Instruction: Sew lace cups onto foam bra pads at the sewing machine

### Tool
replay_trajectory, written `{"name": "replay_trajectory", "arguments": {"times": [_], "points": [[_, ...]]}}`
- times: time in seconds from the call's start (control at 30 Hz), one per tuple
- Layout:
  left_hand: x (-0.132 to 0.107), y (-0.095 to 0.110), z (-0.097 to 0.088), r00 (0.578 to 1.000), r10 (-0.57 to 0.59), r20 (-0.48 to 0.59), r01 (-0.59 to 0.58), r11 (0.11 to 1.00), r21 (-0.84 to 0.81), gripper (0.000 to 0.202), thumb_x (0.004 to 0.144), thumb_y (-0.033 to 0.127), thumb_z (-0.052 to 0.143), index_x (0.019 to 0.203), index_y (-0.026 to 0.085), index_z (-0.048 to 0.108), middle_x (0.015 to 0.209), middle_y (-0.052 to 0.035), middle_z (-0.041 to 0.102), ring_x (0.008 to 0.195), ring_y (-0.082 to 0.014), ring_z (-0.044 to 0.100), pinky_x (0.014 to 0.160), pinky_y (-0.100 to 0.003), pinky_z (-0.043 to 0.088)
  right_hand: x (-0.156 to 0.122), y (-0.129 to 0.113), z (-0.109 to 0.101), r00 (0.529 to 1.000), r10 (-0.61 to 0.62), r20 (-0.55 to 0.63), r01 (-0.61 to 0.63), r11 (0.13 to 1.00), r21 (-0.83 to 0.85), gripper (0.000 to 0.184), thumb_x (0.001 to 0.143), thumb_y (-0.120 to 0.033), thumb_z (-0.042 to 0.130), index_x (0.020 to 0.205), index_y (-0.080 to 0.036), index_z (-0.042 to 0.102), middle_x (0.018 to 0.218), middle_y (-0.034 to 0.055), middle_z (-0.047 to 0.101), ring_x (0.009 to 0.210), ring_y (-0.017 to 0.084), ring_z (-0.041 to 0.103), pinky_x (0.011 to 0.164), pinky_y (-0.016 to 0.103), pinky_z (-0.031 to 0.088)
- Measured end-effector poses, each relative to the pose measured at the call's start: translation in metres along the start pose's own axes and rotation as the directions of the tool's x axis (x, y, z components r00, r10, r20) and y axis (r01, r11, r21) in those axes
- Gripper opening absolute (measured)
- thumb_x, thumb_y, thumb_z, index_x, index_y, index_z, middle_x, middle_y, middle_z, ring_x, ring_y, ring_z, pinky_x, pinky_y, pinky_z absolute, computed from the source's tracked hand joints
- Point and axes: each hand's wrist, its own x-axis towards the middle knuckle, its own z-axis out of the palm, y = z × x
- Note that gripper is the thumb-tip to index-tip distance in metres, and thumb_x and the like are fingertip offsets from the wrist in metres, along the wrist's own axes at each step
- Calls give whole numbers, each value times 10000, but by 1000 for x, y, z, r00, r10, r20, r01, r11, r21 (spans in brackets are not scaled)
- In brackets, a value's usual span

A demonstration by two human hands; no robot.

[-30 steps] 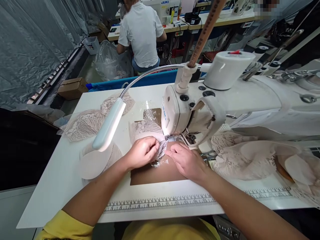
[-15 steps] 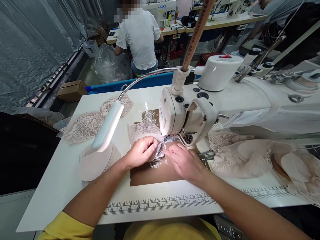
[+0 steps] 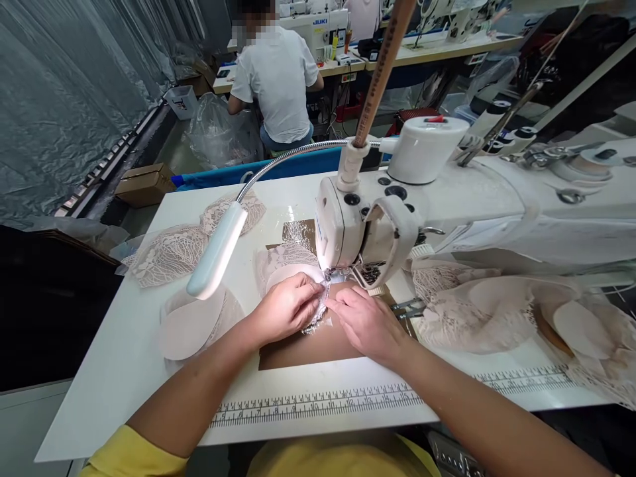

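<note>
Left hand [image 3: 285, 309] pinches lace [image 3: 284, 256], likely steadying its edge. Right hand [image 3: 366, 322] is half-curled at lace's four o'clock, grip unclear. Lace lies at sewing machine's [image 3: 334, 222] eight o'clock, lamp [image 3: 217, 252] at its nine presumably for light.

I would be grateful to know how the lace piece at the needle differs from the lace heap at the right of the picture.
The lace piece is smaller and spread fairly flat; the lace heap is larger and crumpled. The left hand holds the lace piece, while no hand touches the lace heap. Both are pale and patterned.
</note>
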Motion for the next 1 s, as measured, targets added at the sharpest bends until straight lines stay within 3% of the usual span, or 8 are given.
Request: {"name": "replay_trajectory", "arguments": {"times": [0.17, 0.43, 0.77, 1.0], "points": [[0, 2, 7, 997, 78, -15, -74, 982, 176, 326, 981, 282, 361, 1100, 116, 615, 882, -105, 577, 748, -171, 538, 654, -285, 476, 0, 0, -1, 1000, 8, 16, -8, 1000, -9, 332, 851, -79, 449, 1094, -175, 655, 836, 49, 596, 767, 174, 475, 626, 290, 313], [0, 4, 8, 991, 132, 23, -133, 946, 297, 364, 983, 279, 345, 1100, 92, 634, 821, -102, 568, 702, -179, 520, 625, -305, 471, 1, -2, -5, 1000, 18, 25, -17, 1000, -16, 331, 847, -76, 435, 1066, -186, 658, 859, 58, 605, 771, 173, 493, 628, 289, 309], [5, 2, 13, 993, 120, -4, -114, 948, 297, 372, 984, 272, 324, 1120, 91, 619, 813, -102, 558, 731, -191, 543, 635, -313, 477, 6, -3, -4, 997, 54, -52, -58, 996, -64, 346, 857, -85, 422, 1084, -184, 663, 865, 70, 595, 662, 152, 470, 582, 292, 292], [9, 5, 10, 998, 62, 11, -63, 974, 217, 374, 978, 287, 344, 1128, 73, 611, 856, -124, 563, 764, -204, 539, 670, -324, 482, 7, -3, -3, 993, 112, -49, -116, 989, -89, 355, 863, -125, 439, 1145, -183, 648, 909, 85, 606, 703, 171, 480, 579, 297, 296]]}}
